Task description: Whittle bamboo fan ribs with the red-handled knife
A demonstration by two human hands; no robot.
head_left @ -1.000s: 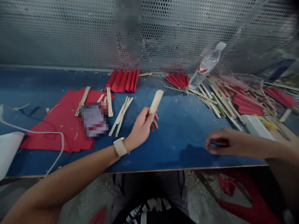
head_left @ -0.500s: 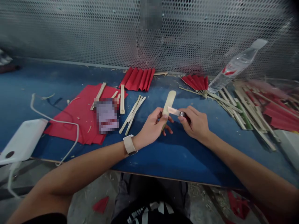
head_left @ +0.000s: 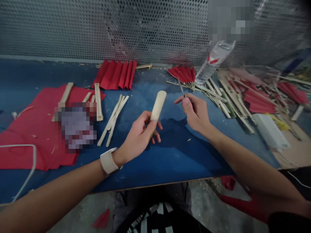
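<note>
- While the left hand (head_left: 139, 134) is closed round the lower end of a bamboo slat (head_left: 157, 104), holding it tilted up over the blue tabletop (head_left: 182, 155), the right hand (head_left: 196, 111) pinches a thin blade (head_left: 181, 86) near the slat, not touching it.
- I judge the work partway: the held slat's top end is already rounded and small shavings lie on the table, but the loose slats (head_left: 113, 118) to the left lie untouched and the red paper sheets (head_left: 29, 145) lie flat, unfolded.
- Farther back, pleated red paper (head_left: 116, 74) and a part-made fan (head_left: 184, 73) beside the water bottle (head_left: 213, 60) look like later stages.
- The palm hides the slat's lower end, and fingers cover the blade's handle.
- I see the blade edge-on and cannot make out its shape.
</note>
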